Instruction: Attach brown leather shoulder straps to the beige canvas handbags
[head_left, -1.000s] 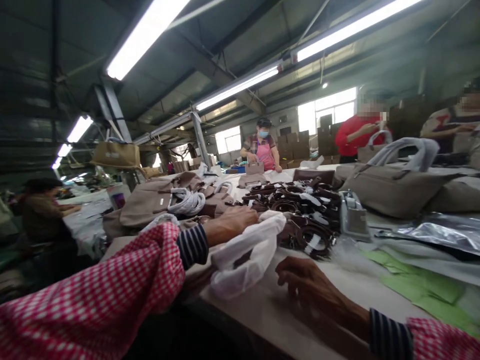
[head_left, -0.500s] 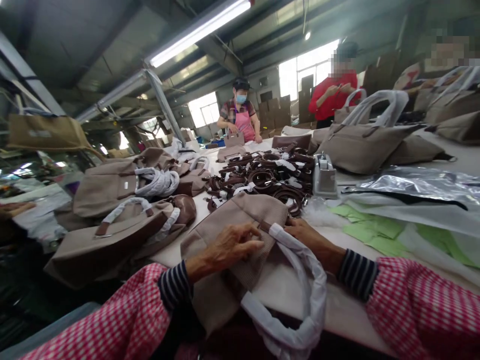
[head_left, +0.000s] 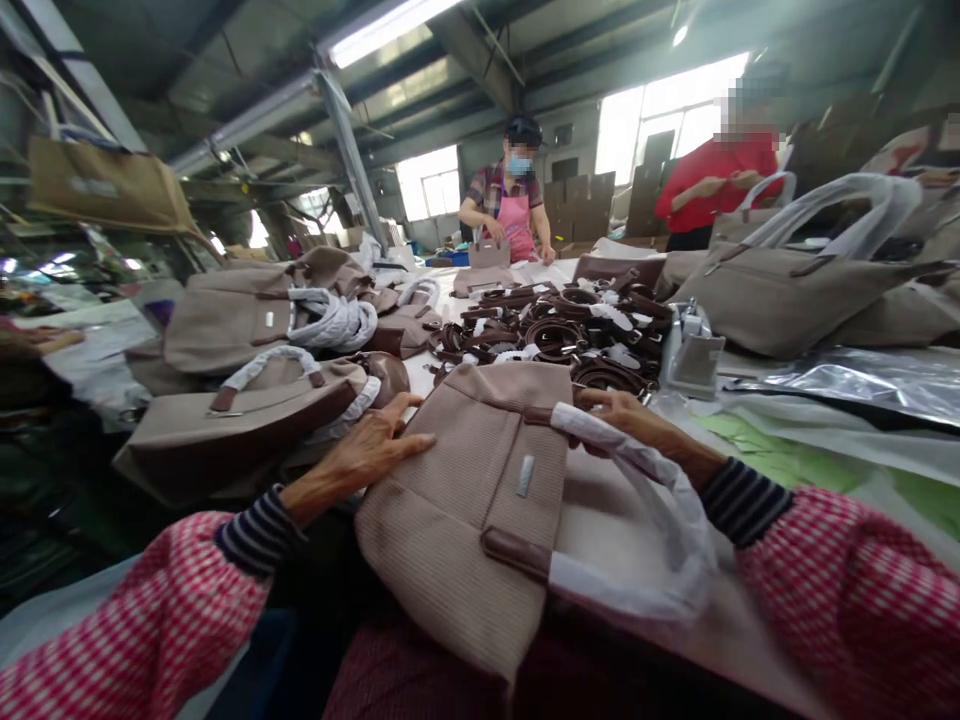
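A beige ribbed handbag [head_left: 457, 470] lies on its side at the table's near edge. It has brown leather tabs, a small metal plate [head_left: 525, 476] and handles [head_left: 637, 590] wrapped in white padding. My left hand [head_left: 371, 445] is open at the bag's left edge, its thumb stretched over the fabric and its fingers apart. At the far right corner, beside the upper handle tab, my right hand [head_left: 626, 418] grips the bag's rim. Part of that hand is hidden behind the wrapped handle.
Coiled brown straps [head_left: 555, 335] with metal buckles lie heaped beyond the bag. More handbags [head_left: 247, 415] are stacked at left, and another [head_left: 795, 285] stands at right. Green sheets [head_left: 772, 450] and clear plastic [head_left: 862, 385] cover the right side. A co-worker in a pink apron [head_left: 514, 225] stands opposite.
My left hand has moved left from the bag's front to its edge, uncovering the metal plate. The bag's front now faces me more. My right hand stays at the far corner.
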